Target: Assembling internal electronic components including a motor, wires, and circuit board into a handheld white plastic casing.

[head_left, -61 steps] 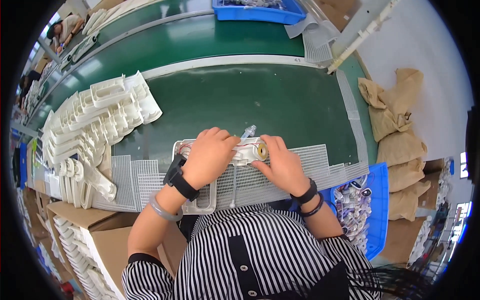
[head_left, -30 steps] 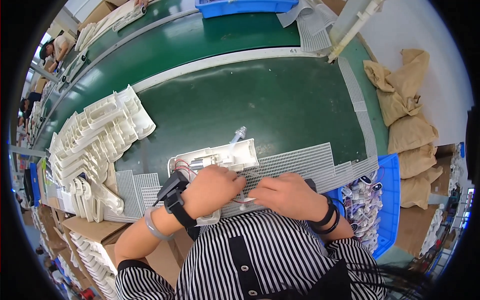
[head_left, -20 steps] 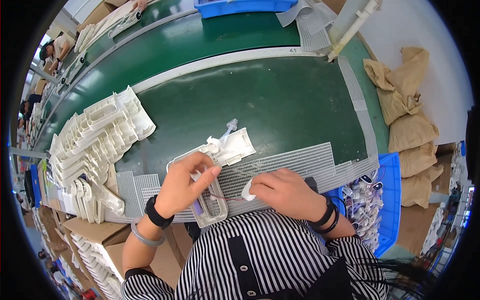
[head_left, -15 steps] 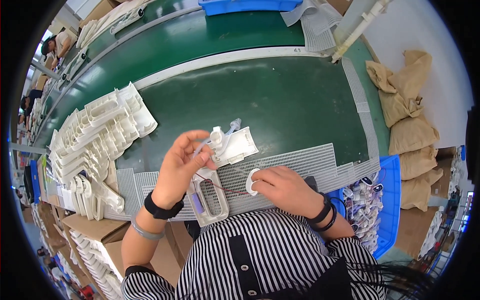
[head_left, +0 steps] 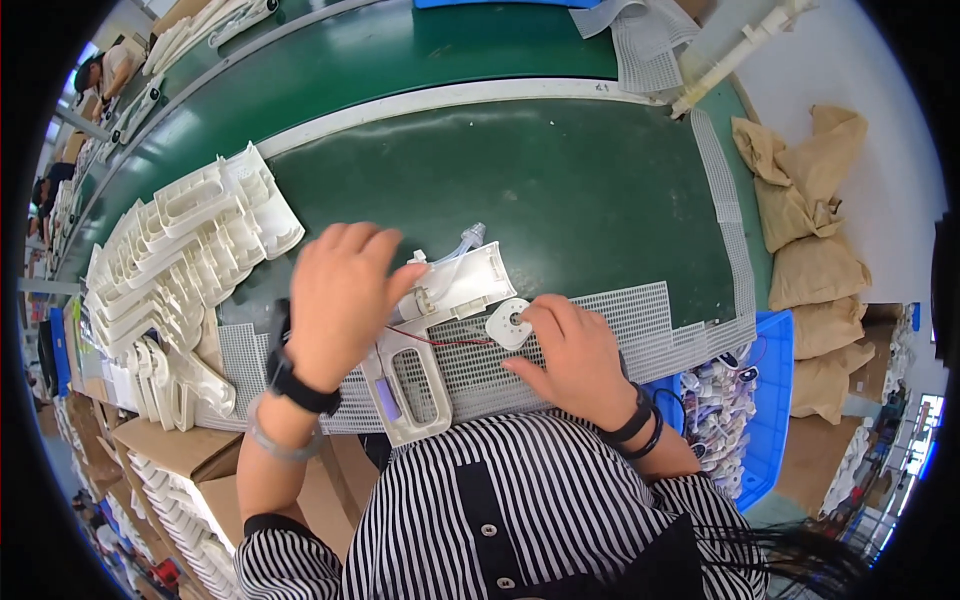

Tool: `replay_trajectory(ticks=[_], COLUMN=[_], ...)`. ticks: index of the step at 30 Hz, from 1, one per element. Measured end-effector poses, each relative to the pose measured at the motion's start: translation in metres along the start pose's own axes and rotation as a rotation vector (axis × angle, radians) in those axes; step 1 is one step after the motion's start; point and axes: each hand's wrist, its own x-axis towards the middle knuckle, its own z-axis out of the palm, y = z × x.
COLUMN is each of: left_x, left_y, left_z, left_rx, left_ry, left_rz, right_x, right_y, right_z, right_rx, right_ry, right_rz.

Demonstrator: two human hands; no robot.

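An open white plastic handle shell [head_left: 440, 405] lies in front of me, its far end a wide trough, with a purple cylinder [head_left: 388, 399] inside its near left side. In the trough sits a small white and metallic cylindrical part [head_left: 412, 305], with clear tubing [head_left: 455, 262] reaching to a clear fitting [head_left: 473, 236]. My left hand [head_left: 345, 300] is over the shell's left side, open, thumb stretched out beside the cylindrical part. The fingertips are partly hidden. My right hand [head_left: 580, 355] has its fingers on the edge of a white rounded disc with holes [head_left: 509, 325]. Thin red wire [head_left: 440, 342] runs from shell to disc.
White shells [head_left: 190, 240] are stacked on the left of the green table [head_left: 560, 190]. Grey mesh matting [head_left: 630, 315] lies along the front edge. A blue bin [head_left: 770, 400] of small parts stands at right, near brown sacks [head_left: 815, 270]. Another person [head_left: 110, 75] is far left.
The cylindrical part has gone from my left hand's hold down into the shell's trough. My left hand has turned back-up and its fingers have opened. The disc now shows its perforated face.
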Motion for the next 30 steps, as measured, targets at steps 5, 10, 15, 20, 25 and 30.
replay_trajectory(ticks=[5,10,15,20,25,30], left_x=[0.028,0.038,0.024,0.014,0.013,0.013], left_y=[0.011,0.014,0.010,0.019,0.021,0.020], left_z=[0.046,0.064,0.060,0.053,0.052,0.054], left_rx=[-0.236,-0.222,-0.409,-0.470,-0.450,-0.438], left_ry=[-0.158,-0.267,-0.005,0.018,0.033,-0.031], left_rz=[0.010,-0.037,0.109,0.186,0.116,0.022], right_x=[0.011,0.017,0.014,0.026,0.053,0.061], right_y=[-0.008,-0.010,-0.009,0.012,0.039,0.047], right_z=[0.016,0.022,0.000,-0.015,-0.015,-0.019], right_rx=[-0.233,-0.263,-0.174,0.298,0.339,0.506], right_ry=[-0.095,-0.127,-0.192,-0.017,-0.099,-0.185], right_rz=[0.179,0.210,0.223,0.191,0.021,0.138])
